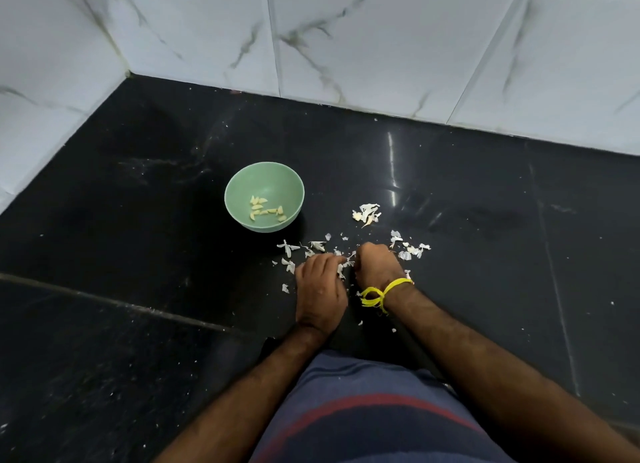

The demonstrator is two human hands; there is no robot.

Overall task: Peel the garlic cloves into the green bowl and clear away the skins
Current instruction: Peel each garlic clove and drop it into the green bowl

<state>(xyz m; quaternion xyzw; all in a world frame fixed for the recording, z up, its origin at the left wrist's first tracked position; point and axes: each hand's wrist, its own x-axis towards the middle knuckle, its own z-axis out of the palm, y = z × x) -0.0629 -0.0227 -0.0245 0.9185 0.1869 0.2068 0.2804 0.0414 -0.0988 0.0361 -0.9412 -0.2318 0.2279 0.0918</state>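
Note:
The green bowl stands on the black counter and holds several peeled garlic cloves. White garlic skins lie scattered in front of and right of the bowl. My left hand and my right hand meet just in front of the bowl, fingers curled toward each other. Between their fingertips they pinch a small piece with white skin; whether a clove is inside is hidden. A yellow thread circles my right wrist.
White marble-patterned wall tiles close off the counter at the back and on the left, forming a corner at upper left. More skin scraps lie right of my right hand. My striped shirt fills the bottom of the view.

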